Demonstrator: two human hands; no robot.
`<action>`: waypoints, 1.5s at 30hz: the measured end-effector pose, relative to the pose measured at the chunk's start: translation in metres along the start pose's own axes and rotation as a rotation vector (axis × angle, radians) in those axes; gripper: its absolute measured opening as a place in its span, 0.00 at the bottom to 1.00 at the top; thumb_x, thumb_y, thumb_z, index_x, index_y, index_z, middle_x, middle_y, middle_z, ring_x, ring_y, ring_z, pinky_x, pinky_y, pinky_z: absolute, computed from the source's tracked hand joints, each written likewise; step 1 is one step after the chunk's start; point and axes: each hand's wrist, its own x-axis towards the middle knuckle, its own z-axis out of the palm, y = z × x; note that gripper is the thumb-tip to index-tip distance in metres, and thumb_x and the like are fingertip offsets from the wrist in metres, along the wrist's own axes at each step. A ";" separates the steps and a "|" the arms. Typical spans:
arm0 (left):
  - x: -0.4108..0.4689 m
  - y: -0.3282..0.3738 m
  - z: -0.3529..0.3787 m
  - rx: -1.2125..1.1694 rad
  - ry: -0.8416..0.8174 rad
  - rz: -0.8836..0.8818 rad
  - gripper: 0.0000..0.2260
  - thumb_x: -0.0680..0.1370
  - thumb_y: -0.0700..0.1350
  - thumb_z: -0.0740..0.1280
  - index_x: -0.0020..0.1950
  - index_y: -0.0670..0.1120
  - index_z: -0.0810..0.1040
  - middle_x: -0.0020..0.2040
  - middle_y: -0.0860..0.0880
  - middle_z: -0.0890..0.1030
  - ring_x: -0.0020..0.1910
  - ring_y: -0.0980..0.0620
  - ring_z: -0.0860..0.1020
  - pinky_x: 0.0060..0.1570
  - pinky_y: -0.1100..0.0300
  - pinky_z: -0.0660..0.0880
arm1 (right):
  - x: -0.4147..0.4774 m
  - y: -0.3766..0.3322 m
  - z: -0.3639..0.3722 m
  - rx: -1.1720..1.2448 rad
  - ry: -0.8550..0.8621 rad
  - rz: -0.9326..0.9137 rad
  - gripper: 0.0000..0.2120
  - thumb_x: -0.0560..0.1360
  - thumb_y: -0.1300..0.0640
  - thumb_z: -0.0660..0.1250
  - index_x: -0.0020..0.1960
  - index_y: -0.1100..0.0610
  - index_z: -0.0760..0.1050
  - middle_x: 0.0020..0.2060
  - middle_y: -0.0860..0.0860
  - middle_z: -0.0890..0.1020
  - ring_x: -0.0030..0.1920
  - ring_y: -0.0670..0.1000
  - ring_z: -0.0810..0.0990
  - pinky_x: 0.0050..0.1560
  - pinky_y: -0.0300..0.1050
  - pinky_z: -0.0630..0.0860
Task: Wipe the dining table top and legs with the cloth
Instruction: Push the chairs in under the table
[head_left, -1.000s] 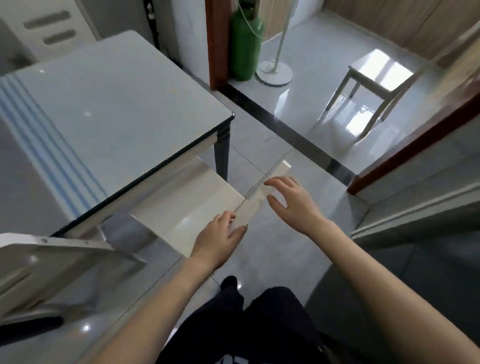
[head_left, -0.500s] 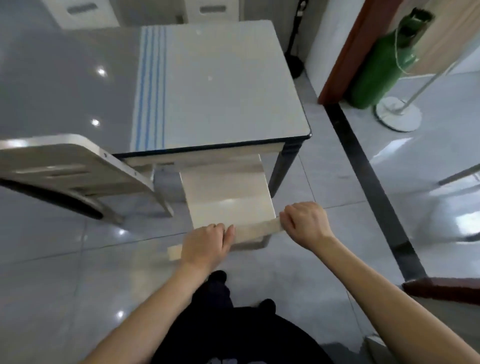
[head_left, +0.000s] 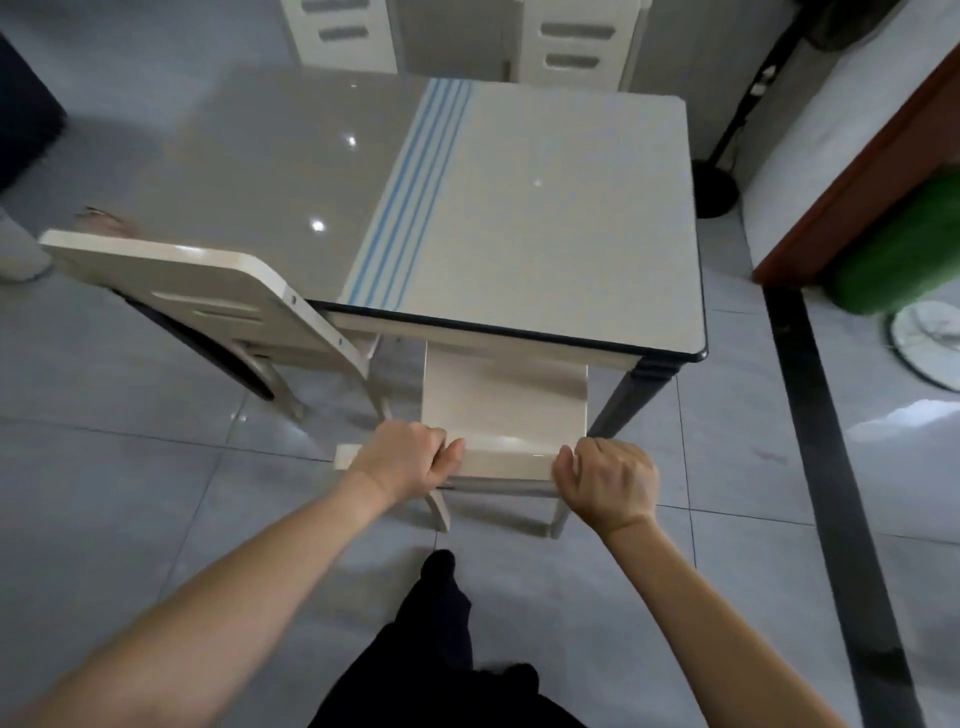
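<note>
Both hands are on the chair (head_left: 504, 410) now. A second ago only my left hand (head_left: 402, 460) had the top rail (head_left: 506, 460) and my right hand (head_left: 610, 486) was spread open, reaching in. Now the right has closed round the right end of the rail and the left is wrapped round the left part, fingers curled over the front edge. My view has also swung square onto the dining table (head_left: 545, 218), which fills the upper middle of the frame.

The chair stands tucked against the near edge of the top, its back just below the rim, in the centre of the frame. The dark table leg (head_left: 636, 400) shows right of it. My read: this chair has to come away before I can get at the near edge and the legs, so this is clearing work and the wiping has not started. No cloth is in sight, not in either hand and not on the top.

A second chair (head_left: 197, 291) sits at an angle at the left. Writing? None I can read. The top has a band of blue stripes (head_left: 410, 192), pattern only. The green cylinder (head_left: 904, 254) at the right edge is blurred, with no label visible.
</note>
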 end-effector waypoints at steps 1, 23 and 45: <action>0.007 -0.005 -0.001 -0.003 0.001 0.008 0.33 0.74 0.62 0.38 0.38 0.46 0.78 0.34 0.46 0.82 0.34 0.43 0.80 0.31 0.56 0.68 | 0.007 0.000 0.001 0.010 0.026 -0.004 0.28 0.79 0.47 0.48 0.27 0.56 0.73 0.22 0.51 0.75 0.22 0.53 0.73 0.26 0.40 0.67; 0.088 -0.049 -0.003 -0.055 0.007 0.014 0.27 0.77 0.60 0.43 0.31 0.47 0.72 0.26 0.51 0.75 0.25 0.48 0.74 0.27 0.57 0.72 | 0.091 0.012 0.030 -0.010 0.217 -0.054 0.24 0.78 0.52 0.51 0.25 0.56 0.68 0.20 0.52 0.70 0.21 0.54 0.69 0.23 0.41 0.66; 0.143 -0.096 -0.010 0.071 0.049 0.002 0.29 0.74 0.61 0.39 0.34 0.49 0.74 0.28 0.51 0.75 0.28 0.49 0.75 0.27 0.59 0.64 | 0.150 -0.009 0.044 -0.014 0.281 -0.020 0.19 0.72 0.56 0.57 0.22 0.55 0.67 0.18 0.51 0.68 0.20 0.53 0.67 0.27 0.40 0.56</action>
